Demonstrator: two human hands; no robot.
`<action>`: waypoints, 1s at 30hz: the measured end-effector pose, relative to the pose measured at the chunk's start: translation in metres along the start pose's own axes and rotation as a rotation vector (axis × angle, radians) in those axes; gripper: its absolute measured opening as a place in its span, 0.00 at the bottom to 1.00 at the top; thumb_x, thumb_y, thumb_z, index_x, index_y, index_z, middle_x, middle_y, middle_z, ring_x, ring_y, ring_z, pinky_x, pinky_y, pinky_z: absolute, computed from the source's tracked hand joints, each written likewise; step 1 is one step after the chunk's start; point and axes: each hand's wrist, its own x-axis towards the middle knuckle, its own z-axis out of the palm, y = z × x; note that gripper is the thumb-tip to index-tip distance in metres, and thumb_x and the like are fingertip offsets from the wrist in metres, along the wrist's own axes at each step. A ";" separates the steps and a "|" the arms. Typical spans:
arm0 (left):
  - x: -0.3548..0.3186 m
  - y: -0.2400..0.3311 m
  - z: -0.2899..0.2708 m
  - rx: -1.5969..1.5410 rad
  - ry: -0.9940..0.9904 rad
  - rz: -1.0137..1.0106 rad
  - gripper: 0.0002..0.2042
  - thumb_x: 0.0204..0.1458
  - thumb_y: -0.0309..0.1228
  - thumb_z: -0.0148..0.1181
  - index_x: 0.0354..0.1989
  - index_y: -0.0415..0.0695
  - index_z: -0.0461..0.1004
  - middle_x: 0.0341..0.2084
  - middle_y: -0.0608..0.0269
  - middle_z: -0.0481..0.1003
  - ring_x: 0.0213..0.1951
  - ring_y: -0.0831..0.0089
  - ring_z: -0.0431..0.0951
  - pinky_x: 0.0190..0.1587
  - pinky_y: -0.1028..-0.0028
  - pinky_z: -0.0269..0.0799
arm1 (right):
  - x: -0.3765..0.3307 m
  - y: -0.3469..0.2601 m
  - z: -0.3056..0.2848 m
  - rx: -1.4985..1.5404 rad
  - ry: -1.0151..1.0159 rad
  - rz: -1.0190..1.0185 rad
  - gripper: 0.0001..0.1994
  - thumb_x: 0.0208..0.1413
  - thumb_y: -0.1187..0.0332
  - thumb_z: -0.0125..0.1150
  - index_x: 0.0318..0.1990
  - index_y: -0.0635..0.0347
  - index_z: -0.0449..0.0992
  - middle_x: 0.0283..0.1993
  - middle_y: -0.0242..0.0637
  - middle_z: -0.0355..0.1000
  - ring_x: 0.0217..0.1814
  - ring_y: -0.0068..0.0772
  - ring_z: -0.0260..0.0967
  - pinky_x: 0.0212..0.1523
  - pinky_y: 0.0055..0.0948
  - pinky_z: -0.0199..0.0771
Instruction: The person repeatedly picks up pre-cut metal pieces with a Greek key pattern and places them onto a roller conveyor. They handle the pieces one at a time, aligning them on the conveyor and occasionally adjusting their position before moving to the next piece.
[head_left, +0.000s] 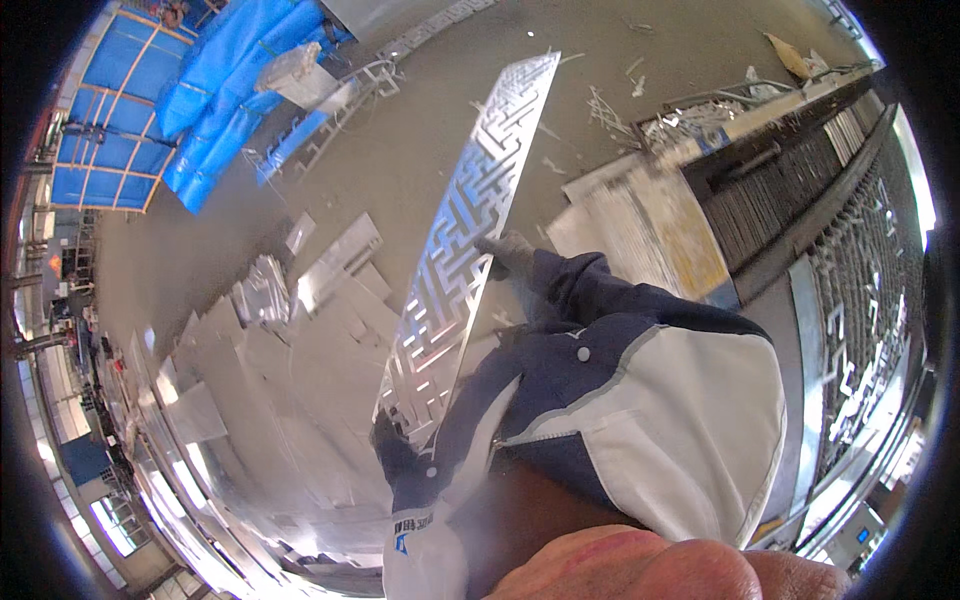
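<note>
A long, shiny metal panel with a lattice of cut-out slots slants across the middle, its far end up and to the right. At its near end, my gloved left hand grips the lower edge, the fingers partly hidden. Farther along, my gloved right hand holds the panel's right long edge, with dark fingertips showing over the sheet. The panel is held above the floor, tilted, and touches nothing else that I can see.
Flat metal sheets and offcuts lie at left. On the right stands a machine bed with dark slats, with scrap strips at its far end and cut pieces nearer. Blue tarpaulin covers something at far left.
</note>
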 end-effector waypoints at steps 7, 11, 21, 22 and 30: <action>0.043 0.149 0.097 0.064 0.082 0.027 0.17 0.60 0.44 0.62 0.48 0.43 0.72 0.38 0.55 0.74 0.34 0.62 0.75 0.37 0.57 0.78 | 0.165 -0.074 0.002 -0.549 -0.183 -0.097 0.14 0.56 0.62 0.68 0.41 0.66 0.79 0.30 0.44 0.79 0.31 0.43 0.81 0.29 0.41 0.81; 0.100 0.212 0.159 0.058 0.009 0.119 0.18 0.61 0.44 0.61 0.51 0.44 0.72 0.41 0.54 0.74 0.38 0.61 0.76 0.40 0.56 0.78 | 0.226 -0.127 -0.001 -0.381 -0.123 0.014 0.14 0.56 0.62 0.67 0.42 0.63 0.79 0.33 0.44 0.80 0.34 0.42 0.81 0.34 0.42 0.81; 0.393 0.417 0.453 0.348 -0.230 -0.011 0.21 0.61 0.43 0.58 0.57 0.44 0.70 0.51 0.52 0.73 0.48 0.60 0.77 0.47 0.53 0.78 | 0.423 -0.279 -0.048 -0.055 0.142 0.191 0.13 0.58 0.63 0.64 0.45 0.62 0.77 0.36 0.44 0.79 0.34 0.43 0.80 0.35 0.43 0.81; 0.422 0.448 0.490 0.383 -0.277 0.006 0.21 0.62 0.43 0.58 0.58 0.44 0.70 0.52 0.51 0.73 0.49 0.60 0.77 0.48 0.53 0.78 | 0.448 -0.296 -0.051 0.031 0.183 0.156 0.12 0.59 0.63 0.63 0.45 0.62 0.76 0.35 0.45 0.79 0.34 0.43 0.79 0.34 0.43 0.81; 0.531 0.643 0.763 0.489 -0.461 0.122 0.23 0.62 0.43 0.57 0.61 0.45 0.69 0.55 0.51 0.73 0.52 0.59 0.78 0.50 0.52 0.79 | 0.604 -0.471 -0.059 0.515 0.457 0.047 0.12 0.63 0.65 0.61 0.45 0.66 0.74 0.33 0.45 0.77 0.28 0.40 0.77 0.24 0.36 0.79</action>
